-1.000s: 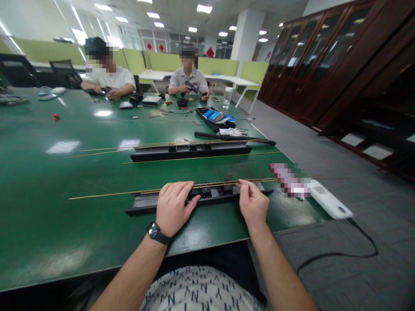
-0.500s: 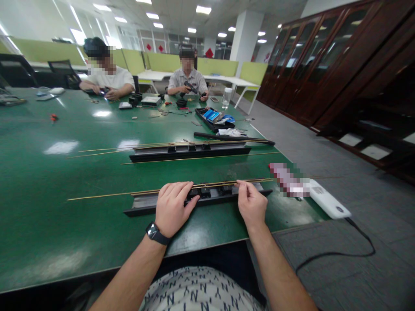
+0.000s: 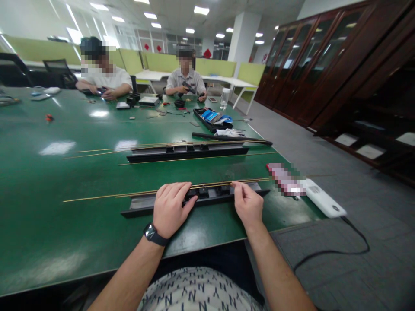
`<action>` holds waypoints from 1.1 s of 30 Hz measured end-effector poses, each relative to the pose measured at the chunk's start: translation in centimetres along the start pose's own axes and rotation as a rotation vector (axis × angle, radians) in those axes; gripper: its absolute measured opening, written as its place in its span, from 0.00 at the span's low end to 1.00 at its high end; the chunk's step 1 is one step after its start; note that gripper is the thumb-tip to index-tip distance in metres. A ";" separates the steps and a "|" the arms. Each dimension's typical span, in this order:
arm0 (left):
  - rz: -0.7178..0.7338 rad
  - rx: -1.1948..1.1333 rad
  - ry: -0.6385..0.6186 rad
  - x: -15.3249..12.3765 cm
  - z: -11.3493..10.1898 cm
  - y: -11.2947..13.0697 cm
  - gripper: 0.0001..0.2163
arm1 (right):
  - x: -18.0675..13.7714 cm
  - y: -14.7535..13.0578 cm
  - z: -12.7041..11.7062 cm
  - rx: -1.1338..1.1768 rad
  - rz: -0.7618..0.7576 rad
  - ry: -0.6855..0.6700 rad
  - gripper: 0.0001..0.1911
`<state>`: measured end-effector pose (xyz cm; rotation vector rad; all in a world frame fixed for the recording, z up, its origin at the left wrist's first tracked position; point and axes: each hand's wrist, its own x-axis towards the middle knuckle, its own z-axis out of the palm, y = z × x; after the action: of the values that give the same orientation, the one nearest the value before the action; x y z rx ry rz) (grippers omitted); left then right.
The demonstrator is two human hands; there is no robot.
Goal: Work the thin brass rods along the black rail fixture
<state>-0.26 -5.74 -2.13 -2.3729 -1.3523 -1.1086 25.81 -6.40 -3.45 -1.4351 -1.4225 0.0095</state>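
Note:
A long black and silver channel [image 3: 139,204] lies across the green table in front of me, with small black blocks [image 3: 223,190] inside. Several thin gold-coloured rods [image 3: 94,199] run along its far side and stick out past its left end. My left hand [image 3: 171,205], a dark watch at its wrist, is closed over the channel and rods, fingers on the far side and thumb on the near side. Near the right end, my right hand [image 3: 249,204] pinches a thin rod between thumb and finger.
A similar channel [image 3: 188,154] with rods lies beyond. Behind it are a black bar [image 3: 227,137] and a tray [image 3: 202,119] of blue packets. At right lie a phone [image 3: 285,179] and a white corded device [image 3: 324,198]. Two people sit across the table [image 3: 81,242].
My right hand has shifted slightly left along the channel, and a rod's left end now reaches further out. My left hand stays in place; the whole view has drifted a little.

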 end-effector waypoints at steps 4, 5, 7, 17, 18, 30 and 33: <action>0.007 -0.003 0.006 0.0 0.0 -0.1 0.15 | 0.1 0.0 0.0 -0.010 0.069 0.058 0.18; 0.008 -0.005 0.007 0.0 0.0 -0.1 0.15 | 0.2 0.1 -0.1 -0.013 0.109 0.085 0.18; 0.005 -0.008 0.006 0.0 0.0 0.0 0.15 | 0.4 0.3 -0.2 -0.022 0.187 0.135 0.19; -0.008 -0.012 0.002 -0.1 0.1 -0.1 0.15 | 0.1 0.0 0.0 0.005 0.038 0.018 0.17; -0.008 -0.012 0.002 -0.1 0.1 -0.1 0.15 | 0.0 -0.1 0.0 0.011 0.017 0.005 0.17; -0.009 -0.012 -0.005 -0.1 0.0 0.1 0.15 | 0.4 0.5 -0.3 -0.042 0.196 0.122 0.19; -0.009 -0.010 -0.004 -0.1 0.0 0.1 0.15 | 0.2 0.3 -0.2 -0.028 0.097 0.048 0.19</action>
<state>-0.22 -5.84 -2.18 -2.3789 -1.3635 -1.1161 26.19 -6.32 -3.43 -1.5165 -1.3176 0.0174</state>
